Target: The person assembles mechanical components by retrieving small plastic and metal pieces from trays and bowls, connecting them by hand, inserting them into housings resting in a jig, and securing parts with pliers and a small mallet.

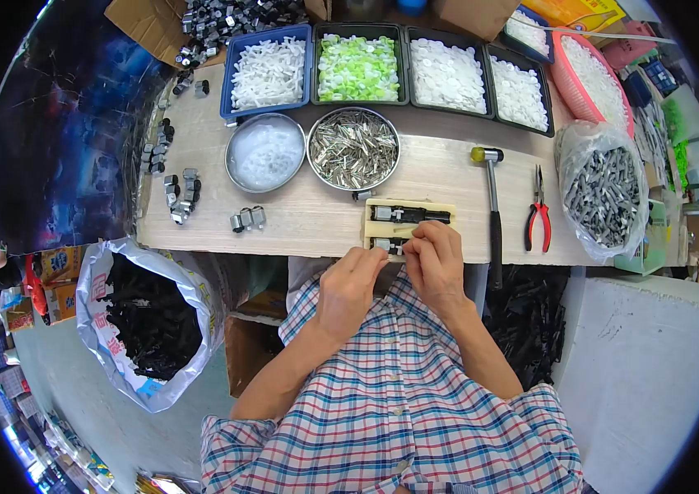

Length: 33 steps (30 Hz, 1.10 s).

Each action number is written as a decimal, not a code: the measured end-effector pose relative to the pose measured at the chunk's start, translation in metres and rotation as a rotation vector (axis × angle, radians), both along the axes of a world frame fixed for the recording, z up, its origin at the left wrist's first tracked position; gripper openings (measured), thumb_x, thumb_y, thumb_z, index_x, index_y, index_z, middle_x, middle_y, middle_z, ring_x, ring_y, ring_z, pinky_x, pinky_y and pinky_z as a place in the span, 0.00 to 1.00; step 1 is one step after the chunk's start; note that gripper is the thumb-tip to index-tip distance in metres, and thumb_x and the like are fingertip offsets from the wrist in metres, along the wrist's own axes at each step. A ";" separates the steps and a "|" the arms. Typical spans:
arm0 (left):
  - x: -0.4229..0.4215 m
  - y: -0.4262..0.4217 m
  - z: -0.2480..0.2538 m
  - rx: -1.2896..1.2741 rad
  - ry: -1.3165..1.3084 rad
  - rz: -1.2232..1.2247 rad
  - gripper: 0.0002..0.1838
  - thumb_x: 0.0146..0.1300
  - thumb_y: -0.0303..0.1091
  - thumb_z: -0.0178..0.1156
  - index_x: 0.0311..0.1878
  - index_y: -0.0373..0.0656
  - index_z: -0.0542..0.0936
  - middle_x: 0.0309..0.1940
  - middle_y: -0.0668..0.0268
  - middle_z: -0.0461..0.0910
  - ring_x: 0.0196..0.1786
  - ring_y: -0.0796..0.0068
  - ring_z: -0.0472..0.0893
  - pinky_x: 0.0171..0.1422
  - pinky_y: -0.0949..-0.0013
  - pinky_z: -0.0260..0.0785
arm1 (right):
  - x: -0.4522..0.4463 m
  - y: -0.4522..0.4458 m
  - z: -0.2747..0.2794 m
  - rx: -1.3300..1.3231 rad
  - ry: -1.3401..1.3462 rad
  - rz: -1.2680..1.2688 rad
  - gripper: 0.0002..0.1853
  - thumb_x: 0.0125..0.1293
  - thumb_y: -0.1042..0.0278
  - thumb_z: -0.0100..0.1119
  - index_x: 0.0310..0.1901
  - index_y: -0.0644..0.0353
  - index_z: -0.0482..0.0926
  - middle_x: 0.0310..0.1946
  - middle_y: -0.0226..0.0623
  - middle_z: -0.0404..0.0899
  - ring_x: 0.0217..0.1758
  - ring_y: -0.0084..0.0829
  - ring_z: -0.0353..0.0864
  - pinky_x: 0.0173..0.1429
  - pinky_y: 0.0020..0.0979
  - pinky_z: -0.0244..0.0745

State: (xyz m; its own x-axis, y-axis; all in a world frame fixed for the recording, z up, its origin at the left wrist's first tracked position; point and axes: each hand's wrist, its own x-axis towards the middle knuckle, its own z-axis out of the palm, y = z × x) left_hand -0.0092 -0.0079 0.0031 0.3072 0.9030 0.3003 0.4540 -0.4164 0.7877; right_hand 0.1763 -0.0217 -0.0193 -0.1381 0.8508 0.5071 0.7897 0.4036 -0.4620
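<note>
A pale wooden fixture (411, 203) lies at the table's front edge, with a black and silver part (409, 214) in its upper slot. A second black and silver part (387, 244) sits in the lower slot, partly covered by fingers. My left hand (348, 290) is at the fixture's lower left corner, fingertips pinched together. My right hand (436, 267) bends over the lower slot's right end, its fingers closed. What either hand holds, if anything, is hidden or too small to name. Just behind the fixture stands a round bowl of small metal pins (354, 148).
A hammer (493, 206) and red-handled pliers (538, 218) lie to the right. Trays of white (267, 74) and green pieces (357, 70) line the back. A bowl (265, 154), metal clips (248, 218), and a bag of metal parts (604, 198) surround the workspace; a sack (152, 321) stands lower left.
</note>
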 end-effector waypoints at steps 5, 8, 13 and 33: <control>0.002 0.011 -0.019 0.335 -0.045 -0.102 0.09 0.54 0.20 0.69 0.39 0.36 0.84 0.38 0.59 0.86 0.41 0.59 0.86 0.41 0.61 0.77 | -0.002 0.005 -0.002 -0.013 -0.006 0.005 0.14 0.52 0.83 0.69 0.41 0.63 0.80 0.49 0.42 0.78 0.58 0.48 0.78 0.61 0.45 0.74; 0.004 0.018 -0.030 0.477 -0.016 -0.169 0.10 0.51 0.23 0.71 0.38 0.37 0.84 0.41 0.60 0.88 0.46 0.58 0.86 0.45 0.58 0.78 | 0.000 0.006 -0.003 -0.030 0.002 0.007 0.14 0.52 0.83 0.69 0.41 0.64 0.80 0.49 0.43 0.78 0.58 0.48 0.78 0.61 0.45 0.74; -0.003 0.023 -0.042 0.542 0.030 -0.250 0.14 0.51 0.28 0.67 0.42 0.35 0.85 0.46 0.56 0.87 0.53 0.58 0.85 0.55 0.57 0.79 | 0.001 0.006 -0.004 -0.038 0.035 0.011 0.14 0.52 0.83 0.69 0.41 0.64 0.79 0.48 0.43 0.78 0.57 0.48 0.78 0.61 0.45 0.74; -0.003 0.029 -0.041 0.642 0.154 -0.325 0.12 0.55 0.29 0.66 0.43 0.38 0.84 0.48 0.57 0.86 0.53 0.60 0.84 0.60 0.58 0.78 | 0.041 0.095 0.032 0.030 0.136 -0.118 0.09 0.58 0.82 0.65 0.41 0.63 0.81 0.41 0.46 0.80 0.51 0.49 0.78 0.55 0.45 0.74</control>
State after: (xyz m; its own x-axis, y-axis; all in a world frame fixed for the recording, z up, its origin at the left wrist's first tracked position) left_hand -0.0126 0.0207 -0.0379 0.6112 0.4196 0.6711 0.3147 -0.9068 0.2804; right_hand 0.2178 0.0731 0.0129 0.0331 0.8415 0.5393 0.7636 0.3268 -0.5568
